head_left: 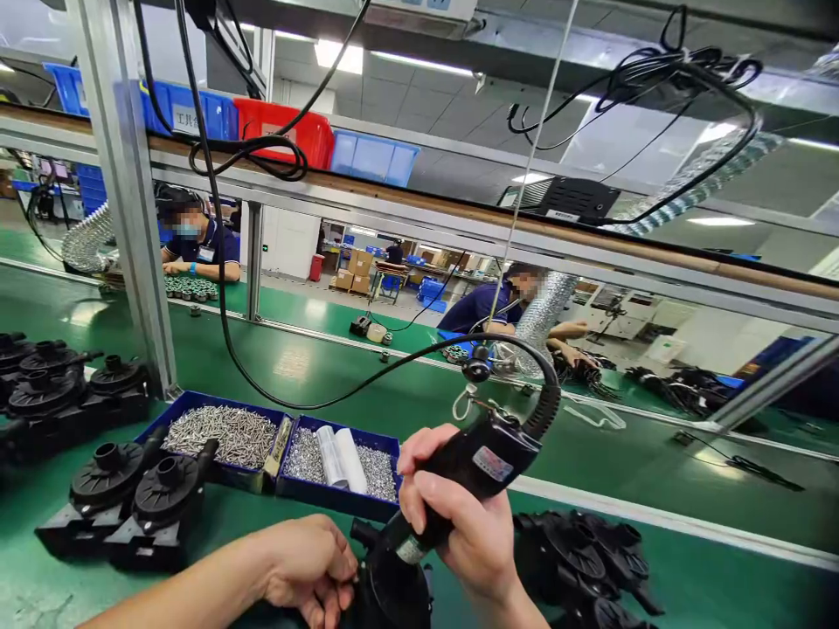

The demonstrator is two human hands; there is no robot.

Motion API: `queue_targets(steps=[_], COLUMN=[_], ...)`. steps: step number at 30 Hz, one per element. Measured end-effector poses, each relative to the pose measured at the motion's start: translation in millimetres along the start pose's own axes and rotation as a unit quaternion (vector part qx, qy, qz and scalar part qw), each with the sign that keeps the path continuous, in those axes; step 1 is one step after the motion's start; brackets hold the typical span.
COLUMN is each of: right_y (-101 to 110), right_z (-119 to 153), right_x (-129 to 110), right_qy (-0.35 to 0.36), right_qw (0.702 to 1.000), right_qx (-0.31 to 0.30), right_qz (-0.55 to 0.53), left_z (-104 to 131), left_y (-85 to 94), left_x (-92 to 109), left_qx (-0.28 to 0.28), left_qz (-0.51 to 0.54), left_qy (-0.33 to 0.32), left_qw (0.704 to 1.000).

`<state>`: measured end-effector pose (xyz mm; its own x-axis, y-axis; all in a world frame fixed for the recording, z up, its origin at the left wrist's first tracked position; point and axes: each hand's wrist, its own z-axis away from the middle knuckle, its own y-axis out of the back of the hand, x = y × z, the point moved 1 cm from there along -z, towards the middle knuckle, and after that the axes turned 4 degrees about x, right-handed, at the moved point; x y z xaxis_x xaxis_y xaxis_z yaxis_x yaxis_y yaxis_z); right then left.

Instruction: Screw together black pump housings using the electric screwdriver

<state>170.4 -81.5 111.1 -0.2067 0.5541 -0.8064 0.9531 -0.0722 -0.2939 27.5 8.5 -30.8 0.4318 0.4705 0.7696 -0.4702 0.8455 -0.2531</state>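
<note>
My right hand point(459, 524) is wrapped around a black electric screwdriver point(468, 454), its cable looping up from the rear end. The tool is tilted, with its nose down at a round black plastic pump housing point(397, 585) at the bottom of the view. At the left side of that housing is my left hand point(315, 568), with curled fingers and the fingertips drawn together at its edge. Whatever the fingertips pinch is too small or hidden to make out. The screwdriver's bit tip cannot be seen clearly.
Behind my hands stand blue trays with long screws point(223, 434) and small metal fasteners point(305, 454), two white tubes point(341, 459) among them. Black housings sit at left point(167, 489) and right point(583, 550). A metal post point(124, 192) rises at left. Co-workers point(203, 240) sit beyond.
</note>
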Motion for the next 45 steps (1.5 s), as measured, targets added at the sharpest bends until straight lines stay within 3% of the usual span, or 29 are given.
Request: queue_targets(steps=[7,11,17,27,34,41,45], right_y=[-9.4,-13.5,-16.5,-14.0,-14.0,-17.0,-20.0], right_z=[6.9,9.2,10.5,7.0,4.9,4.2,4.3], right_x=[3.5,5.3,9.5,12.8,15.5,19.7,25.1], right_qy=[0.013,0.016,0.008,0.013,0.011,-0.02,-0.041], right_qw=[0.999,0.998,0.997,0.998,0.998,0.997,0.997], right_qx=[-0.032,-0.033,-0.038,-0.031,-0.036,-0.047,-0.065], right_qz=[0.027,0.043,0.061,0.059,0.058,0.061,0.003], left_z=[19.7,27.4,29.9,32.2,32.6,35.0,39.1], left_y=[4.7,-3.3,-24.8,-34.4,-37.4,-35.9,-38.0], left_x=[11.2,9.3,6.9,8.0,7.2,4.6,6.9], left_qx=[-0.018,-0.02,0.04,0.105,0.101,0.136,0.099], left_qz=[-0.027,-0.056,-0.094,-0.084,-0.093,-0.115,-0.12], left_qy=[-0.044,-0.044,-0.114,-0.122,-0.149,-0.142,-0.184], left_qw=[0.998,0.997,0.988,0.983,0.979,0.974,0.97])
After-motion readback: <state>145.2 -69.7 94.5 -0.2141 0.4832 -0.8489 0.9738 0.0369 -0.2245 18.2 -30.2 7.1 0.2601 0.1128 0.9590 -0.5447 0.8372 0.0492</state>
